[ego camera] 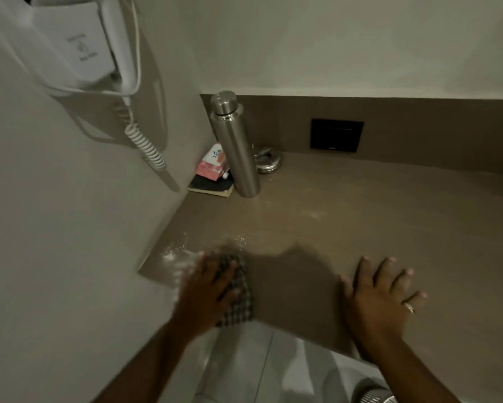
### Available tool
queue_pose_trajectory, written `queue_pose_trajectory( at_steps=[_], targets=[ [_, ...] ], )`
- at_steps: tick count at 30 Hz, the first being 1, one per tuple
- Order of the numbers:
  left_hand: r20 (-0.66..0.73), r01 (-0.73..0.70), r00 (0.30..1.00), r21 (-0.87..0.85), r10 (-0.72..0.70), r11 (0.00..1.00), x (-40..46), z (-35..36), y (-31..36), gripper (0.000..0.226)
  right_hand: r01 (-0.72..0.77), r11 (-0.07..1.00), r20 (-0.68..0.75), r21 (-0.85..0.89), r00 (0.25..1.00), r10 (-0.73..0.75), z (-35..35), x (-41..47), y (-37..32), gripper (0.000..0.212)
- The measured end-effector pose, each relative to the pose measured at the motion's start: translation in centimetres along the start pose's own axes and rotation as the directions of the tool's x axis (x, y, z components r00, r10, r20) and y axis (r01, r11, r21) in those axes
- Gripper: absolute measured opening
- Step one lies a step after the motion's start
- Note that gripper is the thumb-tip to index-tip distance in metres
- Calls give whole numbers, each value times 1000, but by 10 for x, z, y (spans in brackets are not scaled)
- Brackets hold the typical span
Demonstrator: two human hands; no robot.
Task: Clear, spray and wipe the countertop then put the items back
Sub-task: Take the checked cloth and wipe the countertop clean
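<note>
My left hand point(208, 292) presses a checked cloth point(240, 298) flat onto the near left corner of the brown countertop point(360, 216); the hand is blurred. White foam specks point(180, 254) lie on the counter just beyond it. My right hand point(384, 295) rests flat, fingers spread, on the counter's front edge and holds nothing. A steel bottle point(235, 146) stands upright in the back left corner. Beside it lie a pink packet point(212, 164) on a black pad point(211, 186), and a small round steel dish point(266, 162).
A white wall-mounted hair dryer point(78, 48) with a coiled cord point(145, 144) hangs on the left wall. A black plate point(336, 135) is set in the brown backsplash. Below the counter edge are pale floor tiles point(244, 367) and a ribbed grey object point(372, 395).
</note>
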State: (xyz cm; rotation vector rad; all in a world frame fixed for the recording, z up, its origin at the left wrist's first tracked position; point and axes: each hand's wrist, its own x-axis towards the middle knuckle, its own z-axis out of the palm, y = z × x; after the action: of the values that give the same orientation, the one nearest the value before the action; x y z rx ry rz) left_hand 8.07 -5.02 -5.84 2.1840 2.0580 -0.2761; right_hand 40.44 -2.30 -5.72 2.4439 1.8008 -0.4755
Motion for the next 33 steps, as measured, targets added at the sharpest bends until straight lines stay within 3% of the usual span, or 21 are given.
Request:
queue_pose_trajectory(
  at_steps=[4,9,12,14,16,18,24,26,29,31,33],
  targets=[
    [-15,267,964,9,-267,964,36,-4,-83,61,8,1000,-88,1,996,-8,14,1,-10,75],
    [-111,426,891,-128,-440,896,81,-10,-64,61,-15,999,-147,-30,989,10,22,4,-10,77],
    [-156,286,942,-95,-298,953,104,-18,-23,65,-19,999,-172,-33,985,13,22,5,-10,76],
    [-179,43,982,-96,-60,994,101,-21,3,66,-15,999,-187,-29,982,9,22,4,-9,76],
    [-164,-259,951,36,261,965,79,-16,7,64,-3,1000,-196,-21,981,-1,21,1,-7,76],
    [-124,-379,909,146,397,914,63,-13,-26,62,10,1000,-198,-14,980,-13,19,-2,-7,76],
    [-81,-86,992,118,96,989,69,-18,-127,69,-1,1000,-175,-10,985,-1,12,-6,-12,73],
    [-121,6,993,49,0,999,78,-15,-117,71,-5,1000,-175,-12,985,2,12,-5,-13,73],
    [-194,237,947,-116,-256,965,104,-16,-71,68,-15,1000,-175,-13,985,13,13,-3,-14,74],
    [-121,197,969,-161,-217,967,116,-16,-30,65,-18,1000,-182,-15,983,15,14,-3,-14,74],
    [-164,-104,982,-75,91,992,108,-9,-6,65,-20,1000,-191,-16,981,16,15,-3,-12,75]
  ],
)
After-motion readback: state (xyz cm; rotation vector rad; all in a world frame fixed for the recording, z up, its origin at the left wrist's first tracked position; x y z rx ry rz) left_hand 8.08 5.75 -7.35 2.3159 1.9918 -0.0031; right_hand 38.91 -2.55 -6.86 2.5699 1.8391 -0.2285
